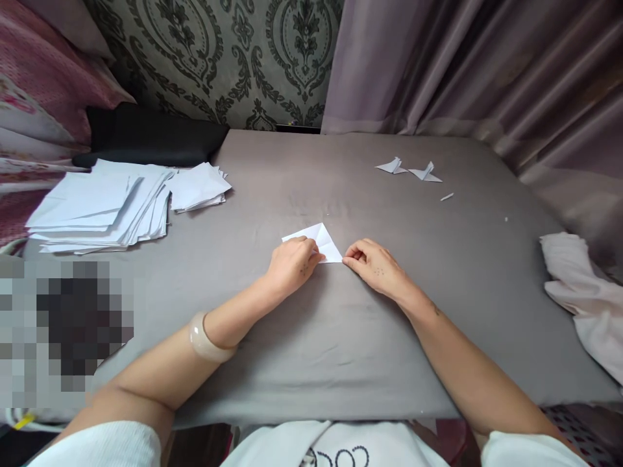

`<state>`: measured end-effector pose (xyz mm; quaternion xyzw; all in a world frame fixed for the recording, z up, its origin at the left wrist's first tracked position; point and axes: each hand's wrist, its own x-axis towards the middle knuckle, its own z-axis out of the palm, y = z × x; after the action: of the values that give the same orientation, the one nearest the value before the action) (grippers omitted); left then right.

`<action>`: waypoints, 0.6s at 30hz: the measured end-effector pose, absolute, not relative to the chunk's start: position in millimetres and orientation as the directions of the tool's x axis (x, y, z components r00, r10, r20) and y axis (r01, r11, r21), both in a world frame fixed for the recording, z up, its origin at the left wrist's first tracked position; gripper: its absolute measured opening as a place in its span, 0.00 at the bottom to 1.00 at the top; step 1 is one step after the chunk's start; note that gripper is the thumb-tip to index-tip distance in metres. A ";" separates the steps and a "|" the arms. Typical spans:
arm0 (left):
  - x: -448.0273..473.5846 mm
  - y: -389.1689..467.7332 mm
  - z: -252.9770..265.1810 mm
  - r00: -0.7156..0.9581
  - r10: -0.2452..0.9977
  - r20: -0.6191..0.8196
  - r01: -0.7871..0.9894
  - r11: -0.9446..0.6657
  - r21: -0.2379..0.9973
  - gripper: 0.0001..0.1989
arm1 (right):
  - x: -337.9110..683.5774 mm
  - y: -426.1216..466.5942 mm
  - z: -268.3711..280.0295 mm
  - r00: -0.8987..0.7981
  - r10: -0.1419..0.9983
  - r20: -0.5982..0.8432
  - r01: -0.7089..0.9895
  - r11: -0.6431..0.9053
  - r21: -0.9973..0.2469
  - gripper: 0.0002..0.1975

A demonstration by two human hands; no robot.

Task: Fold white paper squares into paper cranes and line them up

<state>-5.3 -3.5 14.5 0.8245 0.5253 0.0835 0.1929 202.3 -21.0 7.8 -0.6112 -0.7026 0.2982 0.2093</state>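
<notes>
A small sheet of white paper (329,245) with fold creases lies on the grey cloth-covered table, near its middle. My left hand (294,262) rests over the paper's left part, fingers curled and pressed together on it, so that side is partly hidden. At the paper's right corner, my right hand (372,263) pinches the tip between thumb and forefinger. A pale bangle (207,338) circles my left wrist.
Two folded paper birds (392,166) and a small paper sliver (446,196) lie at the back right. Paper stacks (102,207) and smaller sheets (199,187) sit at the left, before a black cushion-like object (150,133). Pale cloth (579,279) lies on the right edge.
</notes>
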 end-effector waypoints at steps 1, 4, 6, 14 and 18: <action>-5.5 -3.5 14.0 0.435 0.899 -0.059 0.834 -0.377 0.404 0.10 | 199.5 -23.2 9.4 -0.166 0.985 -0.047 0.729 0.090 -0.679 0.03; -5.6 -3.3 11.8 0.438 0.898 -0.036 0.833 -0.390 0.393 0.10 | 184.4 -33.8 12.3 -0.202 0.974 0.105 0.691 0.218 -0.689 0.08; -5.5 -3.4 10.2 0.436 0.899 -0.032 0.837 -0.392 0.382 0.10 | 172.4 -42.6 10.2 -0.256 0.946 0.201 0.678 0.323 -0.660 0.10; -7.7 -2.1 10.1 0.388 0.920 -0.053 0.847 -0.333 0.415 0.09 | 152.9 -64.9 -2.2 -0.292 0.928 0.233 0.835 0.366 -0.410 0.15; -11.4 0.1 13.9 0.346 0.932 -0.104 0.851 -0.266 0.453 0.09 | 149.7 -70.0 0.5 -0.284 0.937 0.201 0.878 0.339 -0.339 0.15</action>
<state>-11.4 0.1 13.9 0.7903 0.5642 0.0919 0.2207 149.7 -70.0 0.5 -0.5693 -0.7972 0.0810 0.1839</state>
